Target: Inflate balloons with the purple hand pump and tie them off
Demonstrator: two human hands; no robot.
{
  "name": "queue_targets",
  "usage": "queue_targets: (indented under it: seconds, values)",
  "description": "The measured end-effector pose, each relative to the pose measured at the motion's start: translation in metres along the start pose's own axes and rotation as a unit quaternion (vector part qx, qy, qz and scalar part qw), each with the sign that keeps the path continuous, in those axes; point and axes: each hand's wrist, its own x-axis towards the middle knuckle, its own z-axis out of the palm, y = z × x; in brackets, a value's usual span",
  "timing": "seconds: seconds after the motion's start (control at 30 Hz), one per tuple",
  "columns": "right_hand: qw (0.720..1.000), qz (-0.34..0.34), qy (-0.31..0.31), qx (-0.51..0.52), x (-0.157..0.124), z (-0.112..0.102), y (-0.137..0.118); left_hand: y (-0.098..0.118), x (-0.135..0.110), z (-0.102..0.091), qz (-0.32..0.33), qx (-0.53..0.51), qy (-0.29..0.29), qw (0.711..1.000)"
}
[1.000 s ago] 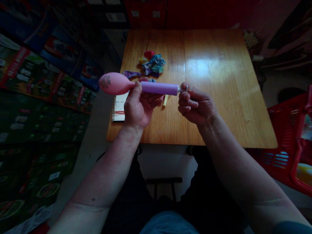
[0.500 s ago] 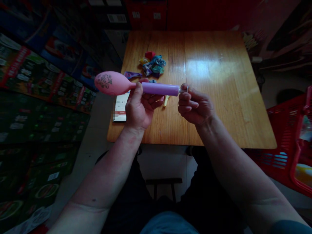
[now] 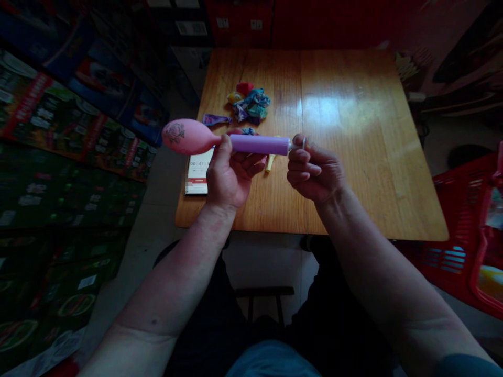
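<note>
A purple balloon pump (image 3: 259,144) lies level across both hands above the table. On its left end sits a partly inflated pink balloon (image 3: 186,136) with a dark printed pattern. My left hand (image 3: 231,175) is closed where the balloon's neck meets the pump, thumb on top and fingers beneath the barrel. My right hand (image 3: 314,165) is closed on the white pull handle (image 3: 303,144) at the pump's right end, with the handle close against the barrel. Behind the pump lie several limp balloons (image 3: 251,102) in a heap, and a flat purple balloon (image 3: 216,120) beside them.
Under my left hand a phone (image 3: 196,178) showing a timer lies on the wooden table (image 3: 353,183). A yellow limp balloon (image 3: 270,163) is partly hidden by the pump. Stacked printed boxes (image 3: 70,152) line the left side; a red basket (image 3: 459,230) stands at the right.
The pink balloon looks slightly smaller, its far end further right. My left hand has shifted a little right; the right hand keeps its place at the handle. The view has moved slightly.
</note>
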Motion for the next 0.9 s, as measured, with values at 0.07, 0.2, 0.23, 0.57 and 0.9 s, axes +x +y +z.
queue_targets:
  seconds: [0.07, 0.2, 0.23, 0.57, 0.9]
  values:
    - [1.000, -0.009, 0.007, 0.014, 0.007, 0.003, 0.009, -0.006, 0.000, 0.003, -0.008, 0.015, 0.008, 1.000]
    - [0.998, -0.023, 0.009, 0.050, 0.007, 0.002, 0.003, 0.001, 0.008, -0.003, 0.002, 0.021, 0.019, 1.000]
    - [0.998, -0.027, -0.002, 0.064, 0.004, 0.001, -0.002, 0.005, 0.011, -0.005, 0.006, 0.024, 0.019, 1.000]
    - [0.999, -0.014, -0.037, 0.001, 0.003, -0.005, 0.002, -0.006, -0.002, 0.004, 0.000, 0.033, 0.012, 0.999]
    - [0.997, -0.065, 0.035, 0.031, -0.014, -0.007, -0.024, 0.017, 0.013, -0.009, 0.026, 0.010, 0.024, 0.999]
